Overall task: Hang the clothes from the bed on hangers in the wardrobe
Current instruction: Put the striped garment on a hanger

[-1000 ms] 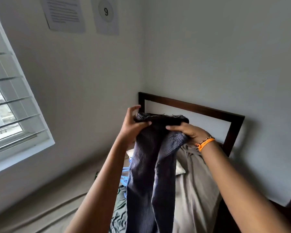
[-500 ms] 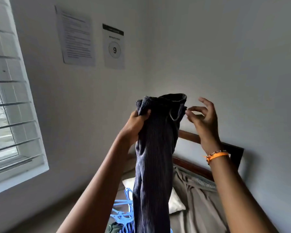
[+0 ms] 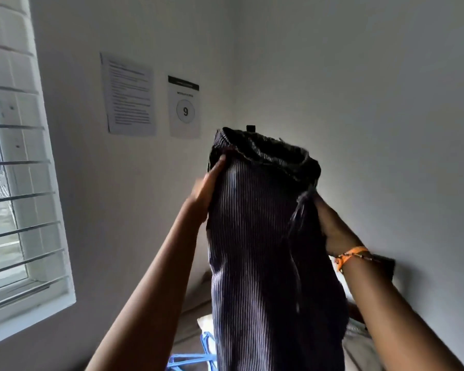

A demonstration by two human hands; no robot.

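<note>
A dark navy pinstriped garment [image 3: 263, 250], trousers by the look of the waistband, hangs in front of me with its open waistband up. My left hand [image 3: 205, 192] grips the waistband's left edge, thumb on the near side. My right hand [image 3: 332, 226], with an orange band on the wrist, grips the cloth at the right side a little lower; its fingers are hidden behind the fabric. Blue plastic hangers [image 3: 193, 357] lie on the bed below, partly covered by the garment. The wardrobe is out of view.
A barred window [image 3: 14, 199] fills the left wall. Two printed sheets [image 3: 130, 95] are taped near the room's corner. The bed's grey bedding [image 3: 359, 346] and a white pillow [image 3: 205, 324] lie below, and a dark headboard corner [image 3: 383, 263] shows behind my right wrist.
Both hands have lifted the garment higher and the view has tilted up. My right hand, open beside the waistband half a second ago, now grips the cloth's right side.
</note>
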